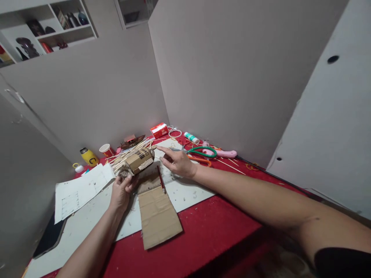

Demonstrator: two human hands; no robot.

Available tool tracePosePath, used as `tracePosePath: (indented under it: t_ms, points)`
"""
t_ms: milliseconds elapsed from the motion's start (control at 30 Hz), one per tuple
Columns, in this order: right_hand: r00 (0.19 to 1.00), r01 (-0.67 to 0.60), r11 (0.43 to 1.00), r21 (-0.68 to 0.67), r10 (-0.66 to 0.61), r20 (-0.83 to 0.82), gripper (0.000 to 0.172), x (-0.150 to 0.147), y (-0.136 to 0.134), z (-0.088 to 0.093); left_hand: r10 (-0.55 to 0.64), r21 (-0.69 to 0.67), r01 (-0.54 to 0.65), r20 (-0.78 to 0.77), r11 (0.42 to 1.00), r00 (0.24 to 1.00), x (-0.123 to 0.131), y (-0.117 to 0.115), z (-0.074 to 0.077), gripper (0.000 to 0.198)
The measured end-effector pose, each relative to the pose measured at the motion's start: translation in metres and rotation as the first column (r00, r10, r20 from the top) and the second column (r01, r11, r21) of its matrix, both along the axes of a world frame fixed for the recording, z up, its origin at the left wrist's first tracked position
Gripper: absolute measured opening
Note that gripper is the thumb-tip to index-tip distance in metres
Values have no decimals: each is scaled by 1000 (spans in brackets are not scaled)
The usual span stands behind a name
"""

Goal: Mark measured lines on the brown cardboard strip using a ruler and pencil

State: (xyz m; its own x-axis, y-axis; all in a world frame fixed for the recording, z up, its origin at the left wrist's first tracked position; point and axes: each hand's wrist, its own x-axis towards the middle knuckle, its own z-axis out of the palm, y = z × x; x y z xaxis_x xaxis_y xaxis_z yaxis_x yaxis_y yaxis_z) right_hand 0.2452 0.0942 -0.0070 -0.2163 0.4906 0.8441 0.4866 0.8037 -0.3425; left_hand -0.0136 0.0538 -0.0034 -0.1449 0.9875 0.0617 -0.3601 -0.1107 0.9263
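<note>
Grasping model (137, 161) by near-left end with left hand (120, 193), left of pencil (161, 180) | poising right hand (181, 165) just right of model; cannot tell whether gripping anything | support underneath, squeeze lightly

Card model (139, 161) is hiding pt of L hand (120, 193); its print's looking too blurry to read. R hand (179, 163) is covering pt of orange handle (203, 159). By table's (203, 235) L edge, sheet (87, 189) w/ tiny, illegible marks is overlapping dark slab (49, 237). Table's near-L corner is running out of view, as is black sleeve (339, 262).
</note>
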Motion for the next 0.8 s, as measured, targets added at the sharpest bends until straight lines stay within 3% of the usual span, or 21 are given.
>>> tracePosePath:
  t_ms: [267,467,600,800]
  points:
    - [995,-60,998,-32,57,-86,52,-1,-2,7,-25,-51,29,67,998,997,-2,-3,5,34]
    - [971,-148,971,-188,106,-213,61,-3,1,5,-21,-121,37,130,992,991,-8,1,6,19]
    - [942,-277,897,-344,182,-283,80,-6,7,3,-35,-139,56,152,989,988,-10,2,9,16]
    - [853,-502,720,-480,321,-411,101,-13,6,-2,-118,-152,138,133,979,984,-6,-3,10,19]
